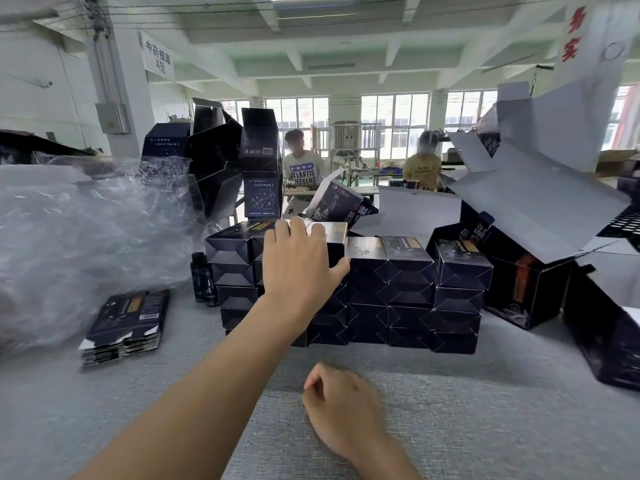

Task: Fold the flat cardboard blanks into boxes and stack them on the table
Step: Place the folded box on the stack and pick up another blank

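Note:
A wall of folded dark boxes (398, 292) stands several rows high in the middle of the grey table (485, 410). My left hand (298, 261) reaches over it, fingers spread across the top box (334, 233) of a column and thumb against its side. My right hand (343, 407) hovers low over the table in front, fingers curled loosely with nothing in them; it is blurred. A pile of flat dark blanks (126, 327) lies on the table to the left.
Crumpled clear plastic wrap (79, 237) fills the left side. Two small dark bottles (204, 282) stand beside the stack. Large open cartons (540, 209) crowd the right; tall dark boxes (239, 161) rise behind. Two people sit at a far table.

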